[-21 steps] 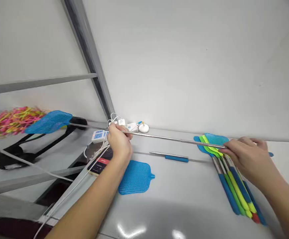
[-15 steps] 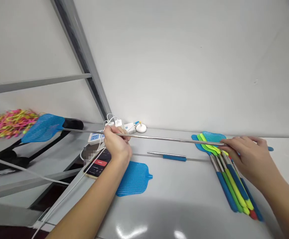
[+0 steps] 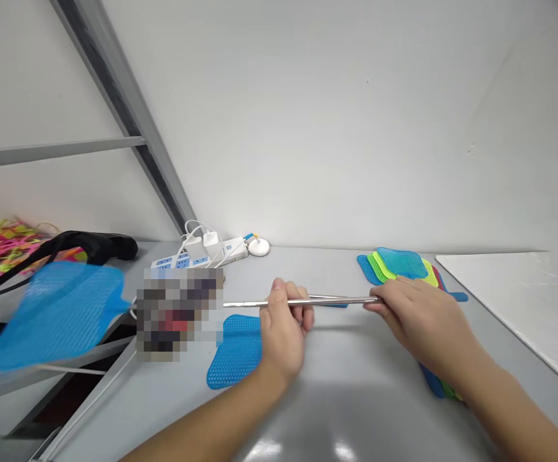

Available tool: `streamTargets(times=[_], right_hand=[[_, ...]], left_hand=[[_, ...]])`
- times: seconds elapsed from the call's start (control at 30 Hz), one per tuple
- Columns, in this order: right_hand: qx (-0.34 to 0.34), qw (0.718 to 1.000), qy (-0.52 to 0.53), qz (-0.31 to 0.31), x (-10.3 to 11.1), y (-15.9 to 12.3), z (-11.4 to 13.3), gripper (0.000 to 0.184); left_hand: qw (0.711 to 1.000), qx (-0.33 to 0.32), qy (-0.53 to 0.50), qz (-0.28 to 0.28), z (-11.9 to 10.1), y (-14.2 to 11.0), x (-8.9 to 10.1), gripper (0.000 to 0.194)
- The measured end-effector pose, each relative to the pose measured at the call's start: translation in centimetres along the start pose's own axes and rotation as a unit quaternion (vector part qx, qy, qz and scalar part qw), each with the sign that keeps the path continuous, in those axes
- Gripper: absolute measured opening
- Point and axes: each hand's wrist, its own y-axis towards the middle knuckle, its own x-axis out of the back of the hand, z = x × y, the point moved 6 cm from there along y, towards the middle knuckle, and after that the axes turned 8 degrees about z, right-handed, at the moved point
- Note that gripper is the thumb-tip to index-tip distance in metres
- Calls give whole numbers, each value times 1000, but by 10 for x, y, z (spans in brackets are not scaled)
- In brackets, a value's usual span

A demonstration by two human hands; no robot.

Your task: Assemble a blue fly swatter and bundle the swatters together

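Note:
A fly swatter lies across both my hands, its blue mesh head (image 3: 62, 314) out to the left and blurred by motion. My left hand (image 3: 281, 333) is closed round the thin metal shaft (image 3: 334, 300). At the shaft's right end, my right hand (image 3: 421, 321) is closed on the handle, whose blue tip (image 3: 459, 296) pokes out past the fingers. Under my left wrist rests a loose blue swatter head (image 3: 235, 362). Behind the shaft, a loose rod with a blue grip (image 3: 340, 305) is mostly covered. Stacked swatters (image 3: 382, 263) lie partly hidden behind my right hand.
A white power strip (image 3: 166, 263) with plugs and a round white device (image 3: 258, 247) stand by the wall. Grey shelf framing (image 3: 125, 115), black straps (image 3: 67, 240) and tangled colourful strings (image 3: 7, 247) are at left. A white sheet (image 3: 514, 295) covers the right side.
My hands have come closer together on the swatter, the left sliding along the shaft toward the right. The exposed shaft looks shorter, and the swatter head has dropped lower. The view has shifted slightly.

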Motion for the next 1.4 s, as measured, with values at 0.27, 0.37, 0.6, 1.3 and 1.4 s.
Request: streamTargets(times=[0.27,0.37,0.6,1.3,1.4], right_hand=[[-32,999,27,-2,-5,0,-7,31],[-63,997,43,32,-11,-6,-33,33],[-95,987,77,107,-32,-17,-69,39],[-33,981,100,161,-20,23,74,31],[-25,976,166,141,-16,19,59,27]], left_hand=[[994,-18,44,96,-11,10,-5,52],[996,-66,-67,-4,-30,34,26,50],[953,-95,-167,-234,-46,65,88,43],[995,56,-32,74,29,-20,-32,40],[997,26,-27,62,17,-4,-20,40]])
